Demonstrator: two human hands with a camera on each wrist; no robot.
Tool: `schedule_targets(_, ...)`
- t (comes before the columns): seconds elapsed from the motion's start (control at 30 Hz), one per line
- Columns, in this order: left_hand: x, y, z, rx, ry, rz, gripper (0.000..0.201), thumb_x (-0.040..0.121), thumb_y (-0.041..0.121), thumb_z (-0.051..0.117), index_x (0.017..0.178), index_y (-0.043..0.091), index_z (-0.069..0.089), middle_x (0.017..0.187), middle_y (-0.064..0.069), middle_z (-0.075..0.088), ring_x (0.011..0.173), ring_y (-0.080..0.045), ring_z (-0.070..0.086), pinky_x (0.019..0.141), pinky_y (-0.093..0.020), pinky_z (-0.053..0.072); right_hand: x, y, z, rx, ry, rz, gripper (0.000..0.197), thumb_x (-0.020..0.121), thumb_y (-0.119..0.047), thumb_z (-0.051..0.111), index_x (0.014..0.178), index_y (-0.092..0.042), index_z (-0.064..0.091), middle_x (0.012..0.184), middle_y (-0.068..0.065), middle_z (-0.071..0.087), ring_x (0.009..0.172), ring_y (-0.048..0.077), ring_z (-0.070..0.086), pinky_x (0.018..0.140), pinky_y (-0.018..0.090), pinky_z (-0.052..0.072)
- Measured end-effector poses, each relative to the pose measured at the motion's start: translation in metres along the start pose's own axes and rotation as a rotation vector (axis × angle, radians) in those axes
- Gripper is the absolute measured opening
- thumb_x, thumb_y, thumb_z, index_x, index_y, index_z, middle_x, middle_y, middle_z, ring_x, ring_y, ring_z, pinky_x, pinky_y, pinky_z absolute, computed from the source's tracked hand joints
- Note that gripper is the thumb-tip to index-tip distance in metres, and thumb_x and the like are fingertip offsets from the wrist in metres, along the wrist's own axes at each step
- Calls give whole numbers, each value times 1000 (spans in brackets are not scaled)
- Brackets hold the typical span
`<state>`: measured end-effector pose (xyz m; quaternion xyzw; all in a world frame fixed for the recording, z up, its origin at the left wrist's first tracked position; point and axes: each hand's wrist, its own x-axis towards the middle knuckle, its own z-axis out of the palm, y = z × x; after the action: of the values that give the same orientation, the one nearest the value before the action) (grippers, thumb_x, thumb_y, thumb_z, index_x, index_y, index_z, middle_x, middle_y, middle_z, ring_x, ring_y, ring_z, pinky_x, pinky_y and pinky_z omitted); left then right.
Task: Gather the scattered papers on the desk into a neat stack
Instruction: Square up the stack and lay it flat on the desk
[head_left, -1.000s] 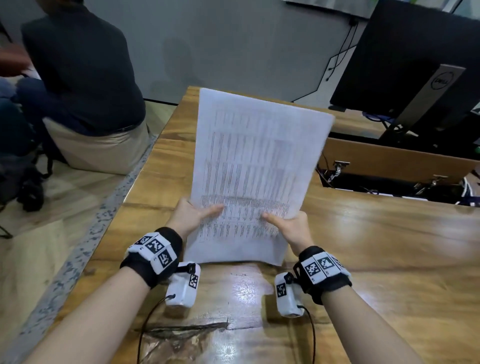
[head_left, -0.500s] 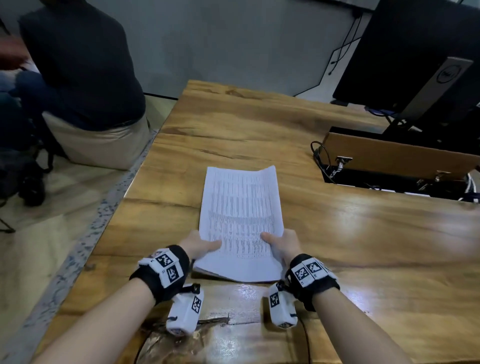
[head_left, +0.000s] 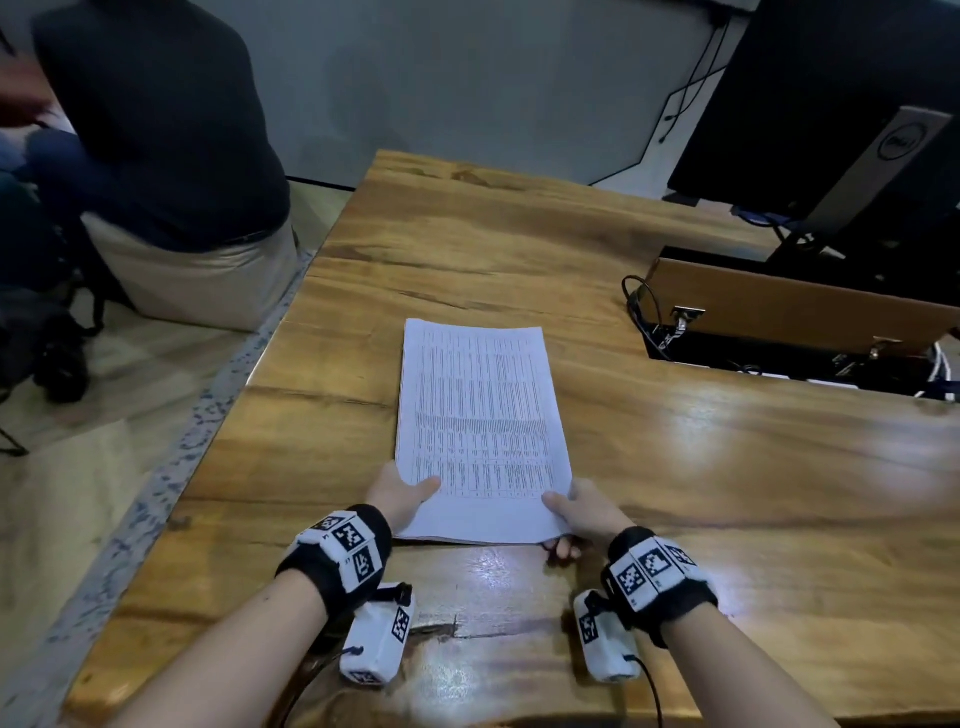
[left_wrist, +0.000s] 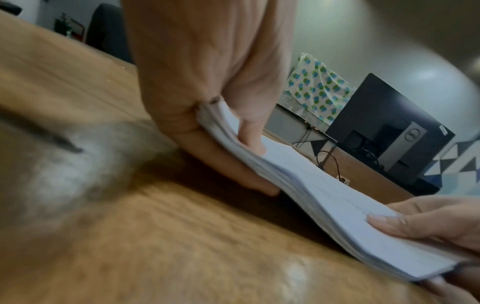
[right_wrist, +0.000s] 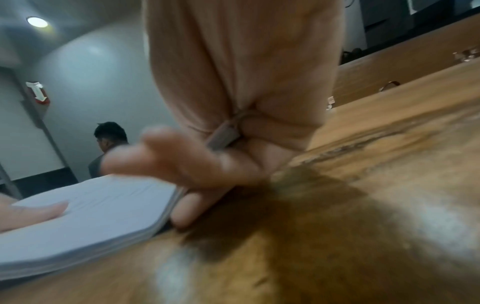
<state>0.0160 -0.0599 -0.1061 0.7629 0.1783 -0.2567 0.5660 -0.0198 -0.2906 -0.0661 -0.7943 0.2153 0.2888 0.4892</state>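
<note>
Lying lengthwise on the wooden worktop (head_left: 675, 467), the paper stack (head_left: 480, 415) points toward 12 o'clock. The left hand (head_left: 402, 496) grips its 7 o'clock corner, the right hand (head_left: 584, 512) its 5 o'clock corner, thumbs on top, fingers beneath.

My forearms are bare. My left hand (head_left: 402, 493) and right hand (head_left: 587, 512) each follow a black fabric wristband (head_left: 337, 556) fitted with white panels printed with black square fiducial markers. Under each wrist hangs a white, rounded camera pod (head_left: 376, 639) carrying a smaller marker, strapped on by black cord. From the right pod (head_left: 605, 642) a thin black cable (head_left: 652, 686) leaves toward 6 o'clock.
</note>
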Motion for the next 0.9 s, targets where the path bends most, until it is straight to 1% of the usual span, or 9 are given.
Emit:
schedule_targets(0.13, -17, 19, 1, 80, 24, -48, 66, 93, 25, 50, 142, 0, 14, 137, -15, 42, 119, -34, 51, 97, -43, 48, 6, 4, 2, -27, 58, -39, 22, 99, -15, 37, 116, -5, 47, 52, 8, 54, 25, 8, 41, 28, 19, 30)
schedule_targets(0.2, -23, 19, 4, 60, 25, -55, 59, 96, 14, 42, 144, 8, 8, 129, -17, 44, 94, -32, 59, 63, -43, 58, 8, 4, 2, -20, 76, -47, 23, 99, -16, 38, 117, -5, 48, 53, 9, 54, 25, 8, 38, 29, 19, 30)
schedule_targets(0.23, -27, 19, 5, 79, 46, -45, 58, 95, 9, 38, 145, 11, 9, 131, -19, 46, 85, -31, 58, 50, -39, 55, 9, 3, 2, -11, 82, -55, 22, 99, -16, 39, 116, -5, 48, 53, 8, 55, 25, 8, 38, 29, 19, 30)
schedule_targets(0.27, -28, 17, 6, 95, 58, -32, 57, 95, 6, 35, 146, 15, 12, 134, -19, 47, 83, -30, 58, 45, -36, 53, 9, 2, 2, -4, 89, -62, 20, 99, -15, 39, 115, -6, 47, 54, 8, 55, 25, 7, 38, 29, 19, 30)
schedule_targets(0.37, -17, 17, 6, 25, -8, -67, 45, 94, 5, 32, 135, 24, 29, 136, -8, 49, 94, -29, 62, 48, -37, 58, 12, -1, 2, 23, 114, -75, 20, 99, -15, 40, 116, -7, 46, 56, 7, 55, 26, 7, 40, 28, 18, 30)
schedule_targets(0.5, -5, 30, 3, -47, -27, -86, 40, 92, 1, 37, 128, 19, 33, 134, -8, 49, 108, -35, 58, 42, -33, 56, 16, -9, 1, 52, 149, -96, 29, 99, -13, 40, 127, -6, 43, 59, 7, 56, 24, 4, 41, 27, 17, 32)
schedule_targets(0.63, 6, 43, 1, 34, 16, -44, 39, 89, -2, 44, 127, 5, 36, 128, -10, 50, 113, -36, 56, 75, -42, 60, 32, -26, -4, 57, 209, -92, 30, 98, -11, 41, 126, -2, 45, 72, 6, 58, 23, 0, 47, 27, 12, 32)
schedule_targets(0.8, 21, 53, -11, 162, 108, 97, 25, 82, -9, 52, 104, 0, 59, 111, -16, 66, 100, -35, 63, 86, -40, 55, 48, -50, -11, 46, 218, -73, 27, 98, -10, 41, 122, 0, 46, 67, 7, 55, 20, 5, 42, 26, 15, 32)
schedule_targets(0.9, 27, 57, -16, 189, 216, 148, 25, 85, -9, 45, 92, 9, 61, 102, -16, 68, 95, -38, 67, 85, -46, 56, 59, -61, -11, 14, 223, -58, 29, 98, -14, 43, 123, 1, 45, 84, 14, 62, 33, 12, 48, 29, 19, 36)
